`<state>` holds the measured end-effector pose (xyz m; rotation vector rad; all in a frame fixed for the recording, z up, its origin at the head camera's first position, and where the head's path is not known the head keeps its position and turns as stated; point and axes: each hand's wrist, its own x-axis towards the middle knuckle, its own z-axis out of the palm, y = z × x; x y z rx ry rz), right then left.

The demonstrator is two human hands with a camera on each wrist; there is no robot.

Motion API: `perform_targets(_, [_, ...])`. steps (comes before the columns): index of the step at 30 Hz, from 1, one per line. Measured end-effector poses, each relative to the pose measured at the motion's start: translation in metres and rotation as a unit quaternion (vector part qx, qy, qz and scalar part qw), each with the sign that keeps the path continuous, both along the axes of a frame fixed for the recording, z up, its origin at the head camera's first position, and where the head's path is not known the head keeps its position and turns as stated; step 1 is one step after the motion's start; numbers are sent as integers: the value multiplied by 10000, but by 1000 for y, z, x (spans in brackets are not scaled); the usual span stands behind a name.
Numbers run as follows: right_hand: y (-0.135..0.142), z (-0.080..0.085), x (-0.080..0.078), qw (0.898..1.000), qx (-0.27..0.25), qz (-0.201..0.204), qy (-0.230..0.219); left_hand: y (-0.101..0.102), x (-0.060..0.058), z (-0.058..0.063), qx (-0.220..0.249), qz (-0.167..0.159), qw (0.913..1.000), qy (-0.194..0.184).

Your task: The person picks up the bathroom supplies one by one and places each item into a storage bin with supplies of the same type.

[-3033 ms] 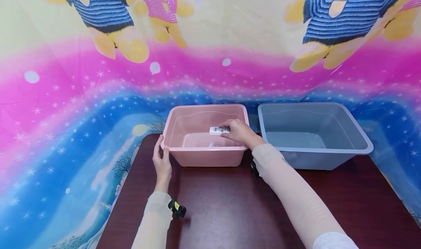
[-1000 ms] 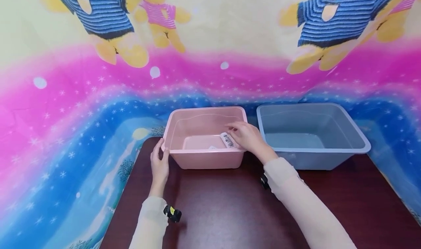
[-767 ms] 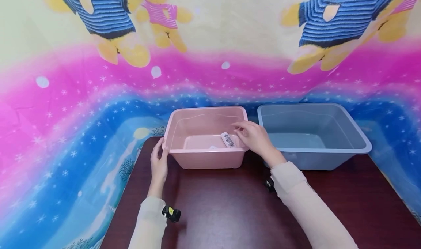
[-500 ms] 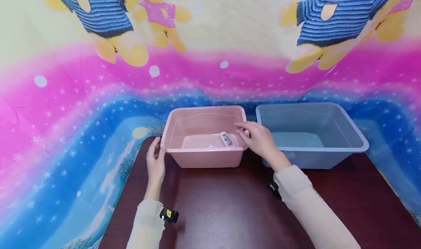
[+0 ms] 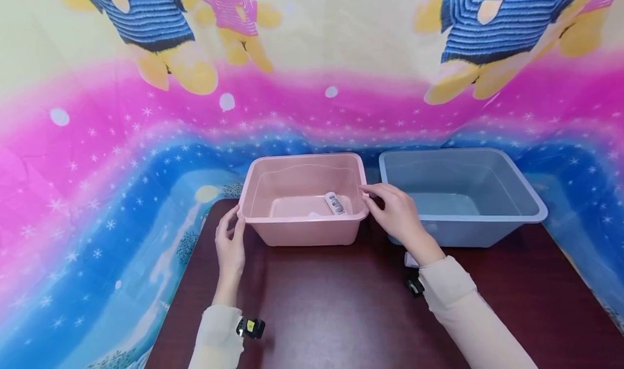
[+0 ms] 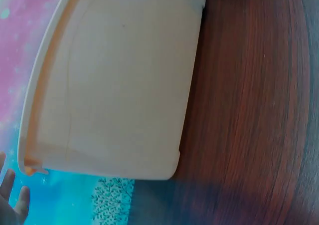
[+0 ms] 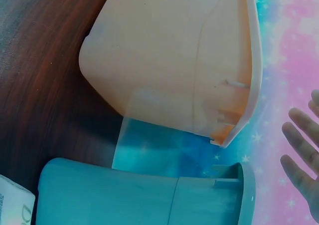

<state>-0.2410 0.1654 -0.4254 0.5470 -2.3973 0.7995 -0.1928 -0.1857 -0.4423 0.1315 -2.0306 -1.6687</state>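
Compared with three seconds ago, when the right hand (image 5: 397, 217) held the white bottle (image 5: 335, 203) over the pink bin (image 5: 304, 233), we now see the bottle lying aslant inside that bin, towards its right end. The right hand has drawn back to the right rim, its fingers loose and grasping nothing. The left hand (image 5: 230, 250) is at the left rim, its fingers slack too; we cannot tell whether either hand touches the plastic. We judge that the bottle's placing is done and both hands are free.

A second white item (image 5: 313, 214) lies in the same bin, mostly hidden by the front wall. A white package (image 7: 14, 205), printed on its side, now shows past the right wrist, on the table (image 5: 322, 298) beside the blue bin (image 5: 463, 233).

Both bins look like smooth, moulded plastic, their walls flaring to a rounded rim (the wrist views tint the pink one beige). The bottle is slim and rounded, with dark print. The table has a reddish-brown wood grain with a soft sheen, and behind it hangs a creased, snowflake-printed backdrop (image 5: 370, 71).
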Motion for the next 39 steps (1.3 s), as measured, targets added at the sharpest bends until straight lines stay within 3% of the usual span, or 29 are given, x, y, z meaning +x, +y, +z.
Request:
perform_targets(6, [4, 0, 9, 9999, -32, -135, -49, 8, 4, 2, 293, 178, 9989, 333])
perform_targets(15, [12, -4, 24, 9993, -239, -174, 230, 21, 17, 6, 116, 52, 9999, 66])
perform_targets(27, [26, -11, 39, 9977, -300, -143, 587, 38, 25, 3, -223, -372, 9984, 372])
perform_targets(39, [33, -23, 53, 9955, -529, -373, 693, 56, 34, 2, -288, -816, 9957, 328])
